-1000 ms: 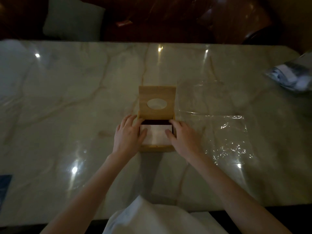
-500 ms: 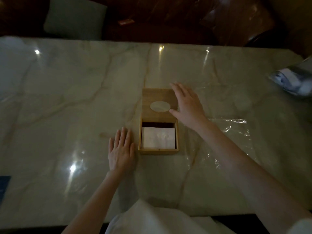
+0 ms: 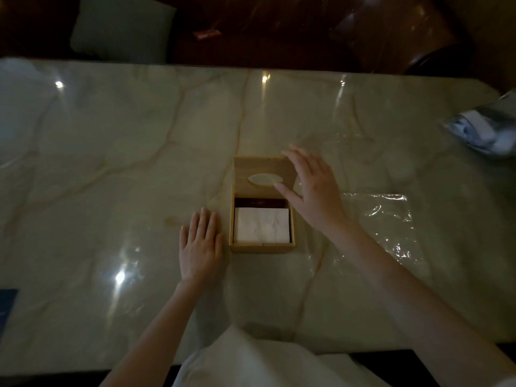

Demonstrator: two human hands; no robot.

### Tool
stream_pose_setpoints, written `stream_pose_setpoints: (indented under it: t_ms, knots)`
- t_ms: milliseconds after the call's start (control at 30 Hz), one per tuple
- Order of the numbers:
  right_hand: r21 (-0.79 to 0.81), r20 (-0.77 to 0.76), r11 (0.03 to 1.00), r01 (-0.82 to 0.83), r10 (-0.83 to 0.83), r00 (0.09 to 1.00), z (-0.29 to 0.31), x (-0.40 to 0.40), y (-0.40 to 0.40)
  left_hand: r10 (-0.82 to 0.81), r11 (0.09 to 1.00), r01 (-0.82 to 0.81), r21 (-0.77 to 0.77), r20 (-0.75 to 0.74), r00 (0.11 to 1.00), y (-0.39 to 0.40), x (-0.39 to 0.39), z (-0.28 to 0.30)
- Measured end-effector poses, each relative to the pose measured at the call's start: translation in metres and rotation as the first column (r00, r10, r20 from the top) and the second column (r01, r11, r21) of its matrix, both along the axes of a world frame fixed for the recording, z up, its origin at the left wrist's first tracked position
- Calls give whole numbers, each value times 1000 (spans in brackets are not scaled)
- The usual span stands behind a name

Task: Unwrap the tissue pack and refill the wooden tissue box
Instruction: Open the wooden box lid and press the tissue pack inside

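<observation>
A small wooden tissue box [image 3: 261,247] stands mid-table with its hinged lid [image 3: 264,166] tipped back; the lid has an oval slot. A white stack of tissues [image 3: 262,225] lies inside the box, toward its near side. My right hand [image 3: 314,188] is at the lid's right edge, fingers spread, thumb against the lid near the oval. Whether it grips the lid I cannot tell. My left hand [image 3: 201,244] rests flat on the table just left of the box, holding nothing. The clear plastic wrapper [image 3: 385,227] lies flat to the right of the box.
The marble table [image 3: 111,163] is glossy with light reflections. A crumpled silver-and-white package [image 3: 485,129] sits at the far right edge. A blue item [image 3: 7,305] shows at the left edge. Dark seating and a pale cushion [image 3: 122,26] lie beyond the table.
Both hands left the tissues in the box. My right hand moved up to the lid's right edge; my left hand came down flat on the table beside the box.
</observation>
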State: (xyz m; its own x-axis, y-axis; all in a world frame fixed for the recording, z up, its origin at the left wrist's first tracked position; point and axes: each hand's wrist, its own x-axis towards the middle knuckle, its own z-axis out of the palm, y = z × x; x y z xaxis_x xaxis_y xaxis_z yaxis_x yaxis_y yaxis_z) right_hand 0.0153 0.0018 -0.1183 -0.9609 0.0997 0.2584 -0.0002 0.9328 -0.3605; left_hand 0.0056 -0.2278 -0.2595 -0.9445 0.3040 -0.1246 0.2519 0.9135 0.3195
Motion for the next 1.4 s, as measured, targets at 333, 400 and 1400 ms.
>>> stream_pose_setpoints:
  t_ms: [333, 400, 1400]
  knots:
    - [79, -110, 995, 69, -60, 992, -11, 55, -29, -10, 1000, 10, 16, -8, 1000, -2, -1, -4]
    - [97, -78, 993, 60, -52, 996, -18, 66, -33, -11, 1000, 11, 10, -3, 1000, -2, -2, -4]
    - [-194, 340, 977, -93, 156, 928, -3, 31, 3, 26, 986, -19, 164, -42, 999, 49, -40, 111]
